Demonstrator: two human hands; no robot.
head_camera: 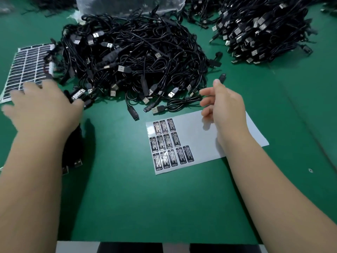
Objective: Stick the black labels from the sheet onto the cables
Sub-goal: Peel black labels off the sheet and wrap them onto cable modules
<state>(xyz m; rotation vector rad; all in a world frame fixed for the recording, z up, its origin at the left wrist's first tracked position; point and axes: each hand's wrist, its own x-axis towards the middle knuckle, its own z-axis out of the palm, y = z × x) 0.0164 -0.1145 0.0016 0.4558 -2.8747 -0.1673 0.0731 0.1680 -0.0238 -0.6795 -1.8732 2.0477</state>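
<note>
A white backing sheet (200,136) lies on the green table, with several black labels (169,145) on its left part. Behind it sits a big tangled pile of black USB cables (135,57). One cable with a label on its controller (78,93) lies at the pile's left front edge, just past my left hand (42,106), which is blurred, its fingers spread and holding nothing. A bundle of cables (73,148) lies under my left forearm. My right hand (224,105) hovers over the sheet's far edge, fingers loosely curled, empty.
A second, full label sheet (27,66) lies at the far left. Another heap of cables (262,30) is at the back right, and a clear plastic bag (127,4) at the back. The table's near edge (164,241) runs along the bottom.
</note>
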